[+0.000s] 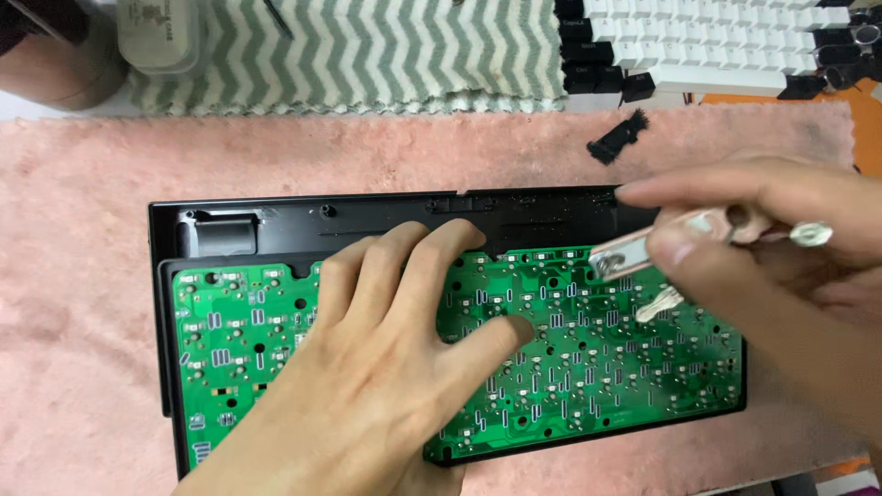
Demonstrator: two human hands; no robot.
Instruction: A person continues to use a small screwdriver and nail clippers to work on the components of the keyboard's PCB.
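A green circuit board (pixel 588 367) lies face up inside a black keyboard case (pixel 303 220) on a pink towel. My left hand (pixel 386 358) rests flat on the middle of the board, fingers spread and pressing down. My right hand (pixel 763 230) hovers over the board's upper right part, pinching a small silver metal tool (pixel 634 255) whose tips point down toward the board. The tool is blurred and its exact kind is hard to tell.
A pink towel (pixel 83 266) covers the work surface. A small black brush-like piece (pixel 617 136) lies beyond the case. Black and white keycaps (pixel 717 41) sit at the top right. A green-and-white zigzag cloth (pixel 367 50) and a grey container (pixel 161 32) lie at the back.
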